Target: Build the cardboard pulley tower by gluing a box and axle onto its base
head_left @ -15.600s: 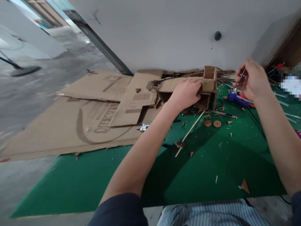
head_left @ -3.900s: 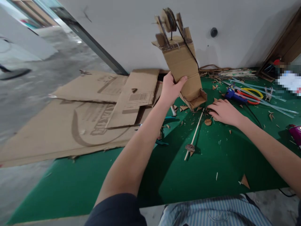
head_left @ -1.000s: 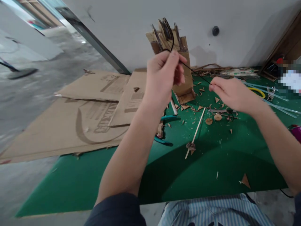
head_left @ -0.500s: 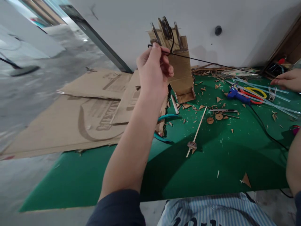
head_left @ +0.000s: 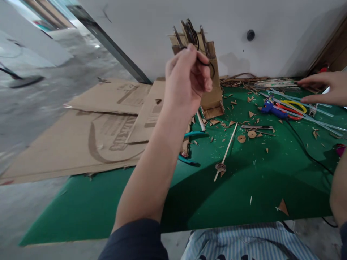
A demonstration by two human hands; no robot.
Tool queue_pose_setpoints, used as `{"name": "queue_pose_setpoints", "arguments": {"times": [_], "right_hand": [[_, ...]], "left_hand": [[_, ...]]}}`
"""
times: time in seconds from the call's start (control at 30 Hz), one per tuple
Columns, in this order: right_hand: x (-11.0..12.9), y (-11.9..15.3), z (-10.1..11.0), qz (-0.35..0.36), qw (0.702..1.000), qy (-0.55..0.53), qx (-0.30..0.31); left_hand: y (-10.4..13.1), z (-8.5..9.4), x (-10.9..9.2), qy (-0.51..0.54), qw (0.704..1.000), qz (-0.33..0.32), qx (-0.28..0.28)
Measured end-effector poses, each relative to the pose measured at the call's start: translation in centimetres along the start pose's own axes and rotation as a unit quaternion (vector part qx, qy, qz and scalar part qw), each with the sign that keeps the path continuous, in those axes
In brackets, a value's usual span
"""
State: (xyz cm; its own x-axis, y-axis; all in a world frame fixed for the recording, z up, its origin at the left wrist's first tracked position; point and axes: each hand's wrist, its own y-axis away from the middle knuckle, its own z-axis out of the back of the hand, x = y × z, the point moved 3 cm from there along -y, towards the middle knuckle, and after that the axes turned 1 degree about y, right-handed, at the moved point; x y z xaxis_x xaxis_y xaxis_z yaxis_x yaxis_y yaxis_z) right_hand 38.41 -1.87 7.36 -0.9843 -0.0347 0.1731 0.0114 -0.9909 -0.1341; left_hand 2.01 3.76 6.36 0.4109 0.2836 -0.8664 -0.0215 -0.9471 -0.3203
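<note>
My left hand pinches a thin black cord in front of the upper part of a cardboard structure. Upright strips and a dark coil of cord stand at the structure's top, partly behind my fingers. Off at the right edge, my right hand has thumb and fingers apart with nothing between them, above clear glue sticks and near a bundle of sticks. A wooden stick with a small cardboard piece round it lies on the green table.
Flat cardboard sheets cover the table's left part. Teal-handled scissors, a blue glue gun, a cutter knife, two cardboard discs and scattered scraps lie about. A white wall rises behind.
The black cord no longer stretches across to my right hand, whose fingers have opened. My left hand has moved slightly right, and the cord now curls beside it.
</note>
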Motion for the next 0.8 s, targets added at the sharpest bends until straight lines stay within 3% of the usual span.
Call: {"name": "queue_pose_setpoints", "arguments": {"times": [0.07, 0.1, 0.2, 0.27, 0.33, 0.43, 0.53, 0.63, 0.8], "right_hand": [[5.2, 0.5, -1.1, 0.085, 0.994, -0.049, 0.040], [7.8, 0.6, -1.9, 0.120, 0.987, -0.101, 0.031], [14.5, 0.6, -5.7, 0.200, 0.924, -0.324, 0.015], [17.3, 0.4, -8.5, 0.222, 0.876, -0.424, 0.057], [18.4, 0.1, -10.5, 0.225, 0.844, -0.472, 0.116], [17.6, -0.4, -10.8, 0.198, 0.843, -0.481, 0.134], [14.9, -1.5, -8.9, 0.099, 0.838, -0.536, 0.012], [12.1, -2.5, -7.2, 0.002, 0.805, -0.581, -0.118], [9.4, -3.3, -6.1, -0.008, 0.785, -0.563, -0.257]], "left_hand": [[0.8, -0.9, 0.3, -0.020, 0.997, 0.030, 0.066], [1.2, -1.3, 0.5, -0.031, 0.994, 0.050, 0.092], [2.4, -2.1, 1.0, -0.045, 0.979, 0.118, 0.159], [3.1, -2.5, 1.1, -0.039, 0.968, 0.137, 0.207], [3.4, -2.6, 1.0, -0.036, 0.963, 0.128, 0.233], [2.9, -2.0, 0.7, -0.049, 0.974, 0.105, 0.194], [1.6, -0.9, 0.8, -0.074, 0.984, 0.081, 0.142], [0.3, 0.4, 1.0, -0.146, 0.982, 0.047, 0.115], [-1.1, 2.0, 0.6, -0.236, 0.971, -0.010, 0.034]]}}
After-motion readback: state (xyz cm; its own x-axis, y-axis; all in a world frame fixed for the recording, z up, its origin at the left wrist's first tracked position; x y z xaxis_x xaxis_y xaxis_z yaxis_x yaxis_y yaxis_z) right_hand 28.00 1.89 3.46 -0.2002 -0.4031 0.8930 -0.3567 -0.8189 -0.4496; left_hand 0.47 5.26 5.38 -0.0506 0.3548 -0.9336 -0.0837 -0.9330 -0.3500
